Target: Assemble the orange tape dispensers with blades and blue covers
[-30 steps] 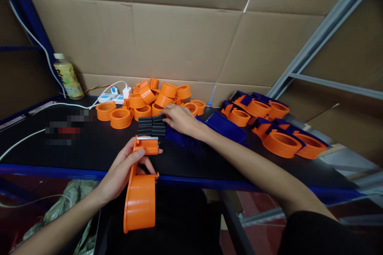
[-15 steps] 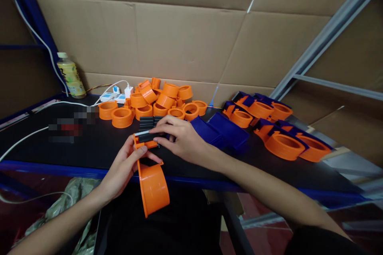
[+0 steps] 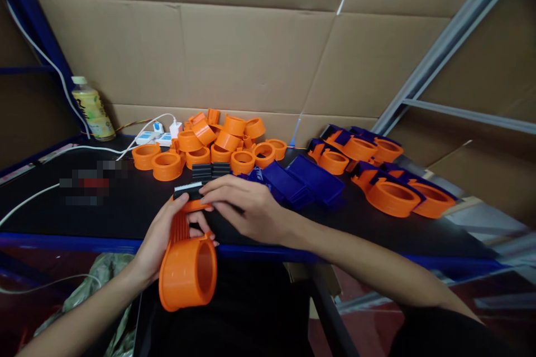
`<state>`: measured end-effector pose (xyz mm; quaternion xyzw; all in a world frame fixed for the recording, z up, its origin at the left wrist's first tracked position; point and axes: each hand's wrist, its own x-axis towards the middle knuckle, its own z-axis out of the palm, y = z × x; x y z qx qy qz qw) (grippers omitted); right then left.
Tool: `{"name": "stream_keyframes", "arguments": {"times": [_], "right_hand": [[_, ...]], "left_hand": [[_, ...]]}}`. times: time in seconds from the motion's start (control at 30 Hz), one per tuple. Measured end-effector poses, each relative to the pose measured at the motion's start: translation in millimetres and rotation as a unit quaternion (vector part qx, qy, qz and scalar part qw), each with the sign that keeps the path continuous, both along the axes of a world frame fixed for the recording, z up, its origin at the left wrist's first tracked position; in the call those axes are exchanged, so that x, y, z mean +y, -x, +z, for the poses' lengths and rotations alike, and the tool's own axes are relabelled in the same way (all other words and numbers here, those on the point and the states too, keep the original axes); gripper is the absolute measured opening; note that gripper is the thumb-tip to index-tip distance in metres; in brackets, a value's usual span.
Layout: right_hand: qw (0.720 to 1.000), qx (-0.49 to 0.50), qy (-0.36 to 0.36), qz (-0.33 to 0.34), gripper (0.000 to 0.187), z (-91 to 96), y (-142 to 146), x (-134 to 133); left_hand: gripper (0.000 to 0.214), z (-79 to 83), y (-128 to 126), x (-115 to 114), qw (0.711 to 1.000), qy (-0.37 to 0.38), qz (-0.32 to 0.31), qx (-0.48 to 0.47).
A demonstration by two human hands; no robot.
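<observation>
My left hand (image 3: 161, 237) grips an orange tape-dispenser body (image 3: 186, 268) by its neck, the round drum end hanging below the table's front edge. My right hand (image 3: 243, 206) pinches a small black ribbed piece (image 3: 189, 191) against the toothed top end of that body. Two more black ribbed pieces (image 3: 211, 170) lie on the table just behind my hands. Several blue covers (image 3: 299, 181) lie to the right of my right hand.
A heap of orange rings (image 3: 209, 142) sits at the back centre of the black table (image 3: 104, 209). Assembled orange-and-blue dispensers (image 3: 379, 175) lie at the right. A bottle (image 3: 92, 109), a power strip (image 3: 156, 136) and white cables are at the back left. Cardboard walls stand behind.
My right hand came back from the black pieces with one of them and now presses it onto the top of the orange body. My left hand turned the body, so the drum's opening shows.
</observation>
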<state>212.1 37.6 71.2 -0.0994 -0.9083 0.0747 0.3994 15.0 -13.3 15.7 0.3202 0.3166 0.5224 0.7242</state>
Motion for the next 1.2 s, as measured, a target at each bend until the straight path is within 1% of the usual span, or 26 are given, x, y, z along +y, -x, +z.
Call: {"name": "stream_keyframes", "arguments": {"times": [0.03, 0.07, 0.1, 0.13, 0.2, 0.23, 0.27, 0.33, 0.43, 0.6, 0.7, 0.77, 0.83, 0.9, 0.97, 1.0, 1.07, 1.2], "right_hand": [[1.0, -0.001, 0.002, -0.021, 0.024, 4.6, -6, 4], [0.998, -0.014, 0.002, -0.059, 0.023, 9.7, -13, 10], [0.993, -0.04, 0.002, -0.11, 0.022, 15.0, -22, 16], [0.982, -0.083, 0.002, -0.167, 0.021, 20.1, -32, 23], [0.944, -0.187, 0.006, -0.272, 0.021, 28.3, -54, 37], [0.922, -0.232, 0.009, -0.31, 0.021, 30.8, -64, 42], [0.903, -0.268, 0.013, -0.336, 0.022, 32.2, -73, 46], [0.877, -0.321, 0.025, -0.358, 0.021, 31.3, -87, 52], [0.863, -0.361, 0.045, -0.351, 0.018, 24.6, -95, 56], [0.866, -0.366, 0.041, -0.337, 0.015, 16.3, -93, 60], [0.868, -0.341, 0.04, -0.359, 0.015, 17.6, -93, 59], [0.871, -0.305, 0.05, -0.381, 0.016, 20.7, -93, 55], [0.885, -0.254, 0.078, -0.382, 0.017, 24.7, -90, 48], [0.91, -0.194, 0.135, -0.341, 0.017, 28.2, -81, 38], [0.929, -0.14, 0.206, -0.272, 0.019, 29.2, -68, 27], [0.934, -0.12, 0.235, -0.239, 0.021, 28.4, -59, 22], [0.938, -0.095, 0.273, -0.194, 0.02, 24.0, -42, 14], [0.932, -0.05, 0.317, -0.167, 0.014, 9.3, -17, 8]], "left_hand": [[0.035, 0.9, 0, 0, 1.0, -0.001, 0.0, -0.008], [0.038, 1.7, 0, -1, 1.0, -0.003, 0.0, -0.014], [0.041, 2.4, 0, -1, 1.0, -0.004, 0.0, -0.021], [0.044, 3.0, 0, -2, 1.0, -0.006, 0.001, -0.026], [0.046, 3.5, -1, -2, 1.0, -0.001, 0.001, -0.028], [0.047, 3.4, 0, -2, 1.0, 0.001, 0.0, -0.027], [0.047, 3.3, 0, -2, 1.0, 0.003, -0.001, -0.025], [0.047, 2.8, 1, -1, 1.0, 0.001, 0.0, -0.021], [0.048, 3.6, 3, -1, 1.0, 0.005, -0.002, -0.01], [0.054, 7.7, 1, -4, 1.0, 0.015, -0.009, 0.0], [0.053, 6.2, 1, -3, 1.0, 0.011, -0.016, -0.007], [0.052, 3.9, 1, -2, 1.0, 0.008, -0.024, -0.007], [0.05, 2.8, 1, -1, 1.0, -0.006, -0.023, 0.006], [0.047, 3.8, -2, -2, 0.999, -0.031, -0.008, 0.032], [0.044, 6.0, -5, -4, 0.997, -0.064, 0.017, 0.049], [0.041, 6.7, -7, -5, 0.995, -0.078, 0.028, 0.053], [0.037, 6.6, -11, -7, 0.994, -0.092, 0.042, 0.052], [0.04, 0.1, -10, -7, 0.996, -0.063, 0.049, 0.038]]}}
